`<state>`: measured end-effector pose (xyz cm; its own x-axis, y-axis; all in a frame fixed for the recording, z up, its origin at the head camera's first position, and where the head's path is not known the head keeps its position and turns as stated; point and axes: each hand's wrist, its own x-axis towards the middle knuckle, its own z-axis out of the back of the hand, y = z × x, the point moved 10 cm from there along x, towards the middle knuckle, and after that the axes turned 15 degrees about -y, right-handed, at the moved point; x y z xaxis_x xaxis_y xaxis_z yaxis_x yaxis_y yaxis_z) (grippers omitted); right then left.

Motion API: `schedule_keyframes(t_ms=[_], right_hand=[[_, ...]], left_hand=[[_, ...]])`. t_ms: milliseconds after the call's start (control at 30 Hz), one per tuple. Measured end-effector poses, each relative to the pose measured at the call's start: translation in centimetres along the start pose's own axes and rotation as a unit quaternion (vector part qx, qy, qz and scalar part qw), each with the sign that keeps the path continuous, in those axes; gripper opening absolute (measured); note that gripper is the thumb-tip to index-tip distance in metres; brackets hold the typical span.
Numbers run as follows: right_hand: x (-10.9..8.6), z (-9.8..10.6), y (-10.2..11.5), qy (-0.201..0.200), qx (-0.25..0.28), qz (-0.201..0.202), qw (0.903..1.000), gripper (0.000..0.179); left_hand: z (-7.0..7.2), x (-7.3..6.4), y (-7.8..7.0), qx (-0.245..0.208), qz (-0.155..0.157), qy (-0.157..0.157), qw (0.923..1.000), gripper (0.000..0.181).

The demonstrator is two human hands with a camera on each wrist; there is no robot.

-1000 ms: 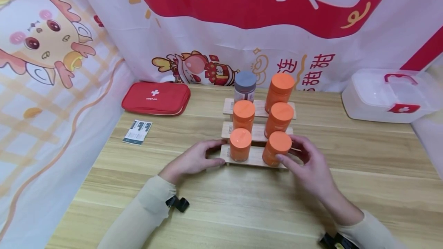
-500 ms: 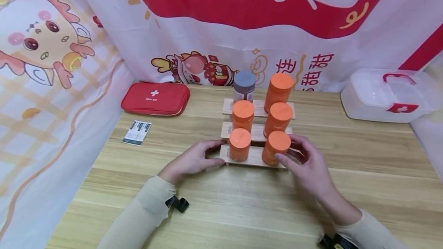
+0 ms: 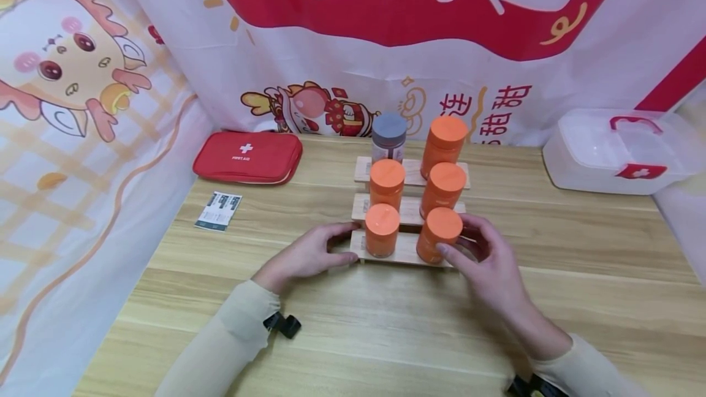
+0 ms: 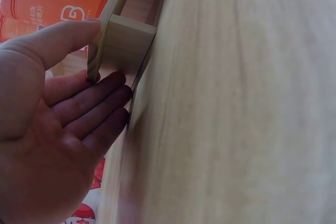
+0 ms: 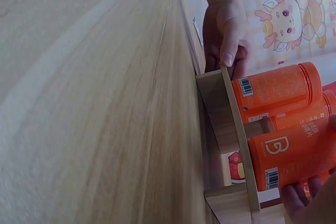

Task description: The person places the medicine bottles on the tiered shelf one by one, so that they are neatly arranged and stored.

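A stepped wooden rack point(image 3: 407, 249) carries several bottles: two stand on each of its three levels. My left hand point(image 3: 309, 253) pinches the left end of the lowest plank. In the left wrist view the left thumb presses the plank's front edge, with the fingers point(image 4: 92, 103) under and behind it. My right hand point(image 3: 493, 262) holds the front right orange bottle point(image 3: 439, 238), thumb at its front and fingers round its far side. That bottle stands upright on the lowest plank. The front left orange bottle point(image 3: 381, 234) stands beside it. At the back left is a grey-capped bottle point(image 3: 389, 136).
A red first-aid pouch point(image 3: 248, 158) lies at the back left, with a printed card point(image 3: 218, 211) in front of it. A clear-lidded white box point(image 3: 598, 164) with a red handle stands at the back right. A printed cloth point(image 3: 331, 54) hangs behind the wooden table point(image 3: 358, 336).
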<state>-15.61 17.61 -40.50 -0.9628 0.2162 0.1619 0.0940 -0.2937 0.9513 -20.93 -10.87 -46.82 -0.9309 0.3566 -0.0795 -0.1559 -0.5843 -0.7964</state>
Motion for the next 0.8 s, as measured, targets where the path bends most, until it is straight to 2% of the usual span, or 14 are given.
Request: schedule_keyframes(t_ms=[267,467,600,800], right_hand=[[-0.1,-0.1,-0.2,0.004,-0.004,-0.006,1.0000,0.059],[0.0,0.0,-0.3,0.018,-0.022,0.001,0.9996,0.059],[0.0,0.6,-0.1,0.021,-0.036,0.021,0.9989,0.059],[0.4,2.6,1.2,0.010,-0.050,0.083,0.9953,0.059]], left_hand=[[0.0,-0.1,-0.1,0.005,-0.001,-0.001,1.0000,0.070],[0.7,-0.2,0.2,0.018,-0.003,-0.011,0.9998,0.075],[2.0,-0.4,0.2,0.019,-0.007,-0.028,0.9994,0.072],[5.0,-0.5,-1.2,0.013,-0.028,-0.082,0.9961,0.061]])
